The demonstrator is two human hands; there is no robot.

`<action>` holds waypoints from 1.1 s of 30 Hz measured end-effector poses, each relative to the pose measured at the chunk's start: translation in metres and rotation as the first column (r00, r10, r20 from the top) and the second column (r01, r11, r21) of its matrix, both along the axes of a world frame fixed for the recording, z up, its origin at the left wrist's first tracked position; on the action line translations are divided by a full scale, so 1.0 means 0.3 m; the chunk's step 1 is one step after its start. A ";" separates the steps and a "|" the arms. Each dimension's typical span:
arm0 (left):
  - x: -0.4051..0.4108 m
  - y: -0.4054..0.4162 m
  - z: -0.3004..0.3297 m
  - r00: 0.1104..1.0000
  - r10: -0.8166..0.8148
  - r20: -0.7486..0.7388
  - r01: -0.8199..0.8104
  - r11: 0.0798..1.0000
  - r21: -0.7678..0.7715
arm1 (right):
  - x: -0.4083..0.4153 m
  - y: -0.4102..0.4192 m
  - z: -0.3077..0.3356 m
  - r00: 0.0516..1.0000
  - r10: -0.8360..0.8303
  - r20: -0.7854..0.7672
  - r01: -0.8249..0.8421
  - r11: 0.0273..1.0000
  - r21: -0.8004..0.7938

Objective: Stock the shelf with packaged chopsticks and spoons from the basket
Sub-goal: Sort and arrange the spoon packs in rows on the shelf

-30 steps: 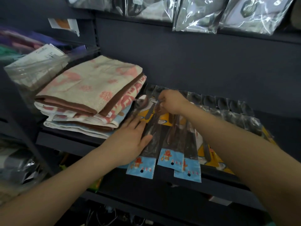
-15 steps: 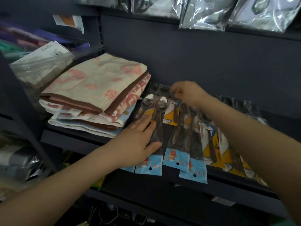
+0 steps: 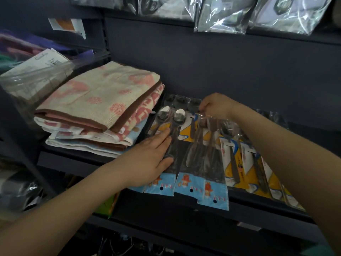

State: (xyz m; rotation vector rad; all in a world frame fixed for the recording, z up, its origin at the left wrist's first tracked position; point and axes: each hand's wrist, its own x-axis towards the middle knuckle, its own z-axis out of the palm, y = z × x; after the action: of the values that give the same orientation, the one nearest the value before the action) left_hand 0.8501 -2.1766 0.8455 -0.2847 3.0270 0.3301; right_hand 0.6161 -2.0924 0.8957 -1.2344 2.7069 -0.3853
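Several clear spoon packets with blue cartoon header cards (image 3: 191, 174) lie fanned on the dark shelf (image 3: 184, 206), their headers hanging over the front edge. More packets with yellow-and-white cards (image 3: 245, 163) lie to their right. My left hand (image 3: 147, 159) rests flat, fingers together, on the leftmost blue packets, thumb across one. My right hand (image 3: 215, 106) reaches to the back of the row and pinches the top end of a packet there. The basket is not in view.
A stack of folded pink, cream and blue towels (image 3: 99, 111) sits on the shelf directly left of the packets. Clear-wrapped goods (image 3: 33, 78) lie further left. Shiny plastic bags (image 3: 258, 13) hang from the shelf above.
My right hand has moved from the row's middle toward the back of the shelf. The packets now lie more spread out. My left hand has stayed pressed on the left packets.
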 end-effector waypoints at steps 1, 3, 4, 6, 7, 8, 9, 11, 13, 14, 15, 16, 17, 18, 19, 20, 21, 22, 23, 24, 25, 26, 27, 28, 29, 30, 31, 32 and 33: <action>-0.003 -0.008 0.000 1.000 -0.009 -0.004 0.009 1.000 -0.002 | 0.005 -0.008 0.005 0.999 0.015 0.044 -0.011 0.995 -0.095; -0.010 -0.023 -0.001 1.000 -0.021 -0.004 0.021 1.000 -0.003 | 0.029 -0.035 0.006 0.995 0.072 0.073 -0.054 0.974 -0.221; -0.014 -0.028 -0.001 1.000 -0.025 -0.009 0.025 1.000 0.002 | 0.041 -0.052 -0.002 0.994 0.088 0.059 -0.071 0.966 -0.248; -0.016 -0.027 -0.003 0.998 -0.018 -0.053 0.020 0.999 0.027 | 0.060 -0.083 -0.032 0.997 0.077 -0.011 -0.077 0.967 -0.242; -0.015 -0.023 -0.004 0.996 -0.011 -0.083 0.015 0.999 0.043 | 0.063 -0.093 -0.051 0.997 0.066 -0.047 -0.075 0.972 -0.223; -0.011 -0.015 -0.003 0.993 -0.013 -0.116 0.020 0.998 0.056 | 0.060 -0.099 -0.067 0.995 0.061 -0.073 -0.075 0.975 -0.208; -0.007 -0.008 -0.001 0.990 -0.032 -0.139 0.040 0.998 0.057 | 0.056 -0.095 -0.070 0.994 0.061 -0.090 -0.078 0.977 -0.196; 0.002 0.011 0.011 0.986 -0.106 -0.130 0.111 0.993 0.034 | 0.045 -0.058 -0.035 0.989 0.074 -0.128 -0.098 0.975 -0.199; 0.003 0.024 0.021 0.978 -0.189 -0.083 0.189 0.982 -0.008 | 0.014 0.002 0.017 0.986 0.079 -0.146 -0.102 0.981 -0.163; 0.000 0.027 0.020 0.976 -0.211 -0.049 0.210 0.978 -0.023 | -0.004 0.037 0.039 0.984 0.079 -0.158 -0.096 0.990 -0.103; -0.003 0.029 0.015 0.975 -0.220 -0.011 0.219 0.975 -0.031 | -0.019 0.071 0.050 0.985 0.077 -0.152 -0.082 0.996 -0.024; -0.005 0.032 0.013 0.974 -0.226 0.017 0.226 0.974 -0.033 | -0.026 0.097 0.050 0.989 0.080 -0.127 -0.073 0.996 0.053; -0.006 0.033 0.009 0.973 -0.231 0.030 0.232 0.972 -0.031 | -0.032 0.110 0.038 0.993 0.075 -0.094 -0.065 0.992 0.109; -0.007 0.033 0.007 0.972 -0.233 0.023 0.233 0.972 -0.025 | -0.035 0.112 0.022 0.996 0.063 -0.068 -0.055 0.991 0.122; -0.007 0.028 0.003 0.972 -0.233 0.010 0.234 0.972 -0.020 | -0.034 0.106 0.006 0.998 0.046 -0.053 -0.041 0.995 0.096; -0.006 0.023 0.007 0.974 -0.227 -0.013 0.227 0.974 -0.020 | -0.029 0.095 -0.006 0.999 0.027 -0.037 -0.026 0.998 0.051; -0.001 0.015 0.010 0.973 -0.228 -0.038 0.226 0.973 -0.036 | -0.024 0.081 -0.011 1.000 0.009 -0.021 -0.009 1.000 -0.001; 0.009 0.013 0.016 0.967 -0.246 -0.064 0.241 0.968 -0.075 | -0.017 0.068 -0.012 1.000 -0.003 -0.010 0.003 0.999 -0.050; 0.021 0.020 0.022 0.949 -0.290 -0.123 0.272 0.952 -0.140 | -0.012 0.056 -0.011 1.000 -0.014 -0.012 0.012 0.996 -0.091; 0.033 0.029 0.026 0.917 -0.347 -0.196 0.302 0.926 -0.226 | -0.009 0.046 -0.012 0.999 -0.023 -0.023 0.020 0.992 -0.121; 0.041 0.037 0.029 0.899 -0.386 -0.206 0.319 0.900 -0.296 | -0.006 0.037 -0.015 0.999 -0.031 -0.035 0.026 0.991 -0.135; 0.051 0.044 0.024 0.884 -0.420 -0.206 0.333 0.874 -0.354 | 0.000 0.031 -0.023 0.998 -0.033 -0.048 0.027 0.991 -0.128; 0.058 0.045 0.011 0.869 -0.445 -0.214 0.349 0.860 -0.373 | 0.008 0.026 -0.033 0.998 -0.030 -0.061 0.023 0.994 -0.105; 0.064 0.042 -0.002 0.859 -0.463 -0.220 0.365 0.854 -0.372 | 0.014 0.024 -0.046 0.997 -0.022 -0.070 0.017 0.997 -0.080; 0.067 0.039 -0.012 0.849 -0.474 -0.233 0.377 0.853 -0.361 | 0.015 0.024 -0.056 0.997 -0.020 -0.072 0.015 0.998 -0.069; 0.067 0.038 -0.011 0.844 -0.474 -0.250 0.377 0.856 -0.353 | 0.014 0.025 -0.059 0.997 -0.020 -0.070 0.015 0.998 -0.067; 0.066 0.033 -0.015 0.842 -0.469 -0.267 0.369 0.861 -0.349 | 0.014 0.028 -0.056 0.997 -0.021 -0.073 0.016 0.998 -0.062; 0.065 0.029 -0.017 0.834 -0.467 -0.295 0.359 0.864 -0.352 | 0.015 0.030 -0.050 0.996 -0.019 -0.084 0.015 0.999 -0.052; 0.067 0.029 -0.022 0.827 -0.462 -0.319 0.346 0.867 -0.358 | 0.017 0.028 -0.045 0.994 -0.014 -0.106 0.009 0.999 -0.044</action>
State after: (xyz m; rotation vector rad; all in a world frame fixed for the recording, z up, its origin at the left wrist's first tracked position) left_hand 0.8704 -2.1679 0.8389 0.4855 3.4072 -0.1063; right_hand 0.6212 -2.0839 0.8822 -1.2865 2.8097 -0.3934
